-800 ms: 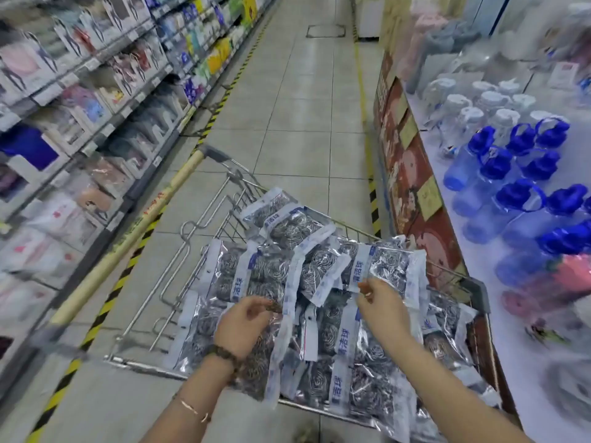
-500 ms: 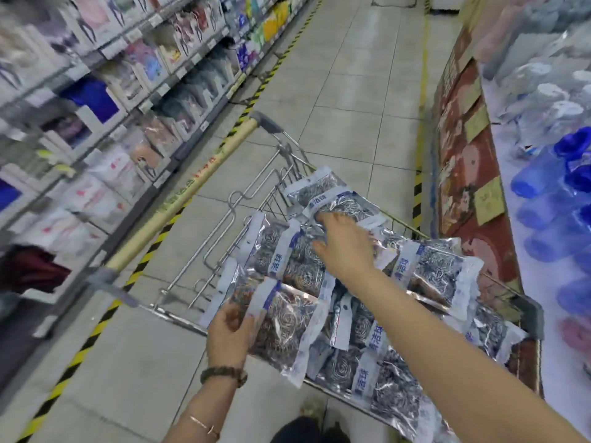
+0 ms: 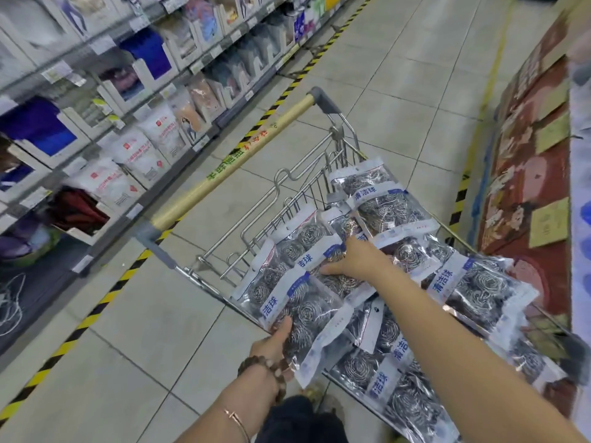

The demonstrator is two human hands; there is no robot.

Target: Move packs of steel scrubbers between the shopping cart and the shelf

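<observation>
A wire shopping cart (image 3: 281,199) stands in the aisle, piled with several clear packs of steel scrubbers with blue-and-white labels. My left hand (image 3: 271,343) grips the near corner of one scrubber pack (image 3: 303,311), lifted above the cart's near left edge. My right hand (image 3: 355,262) reaches over the pile and lies on another pack (image 3: 307,251) in the middle of the cart, its fingers bent over the pack's edge. More packs (image 3: 380,199) lie at the far end and on the right (image 3: 473,289).
The cart's tan handle (image 3: 233,169) points toward the left shelf (image 3: 134,129), which carries bagged and boxed goods. A red display stand (image 3: 531,174) runs along the right. Yellow-black floor tape (image 3: 105,295) marks the shelf's foot. Tiled floor lies ahead.
My left hand has raised its pack and drawn it toward the cart's near left edge. My right hand went from the pile's right side to its middle. The view swung left.
</observation>
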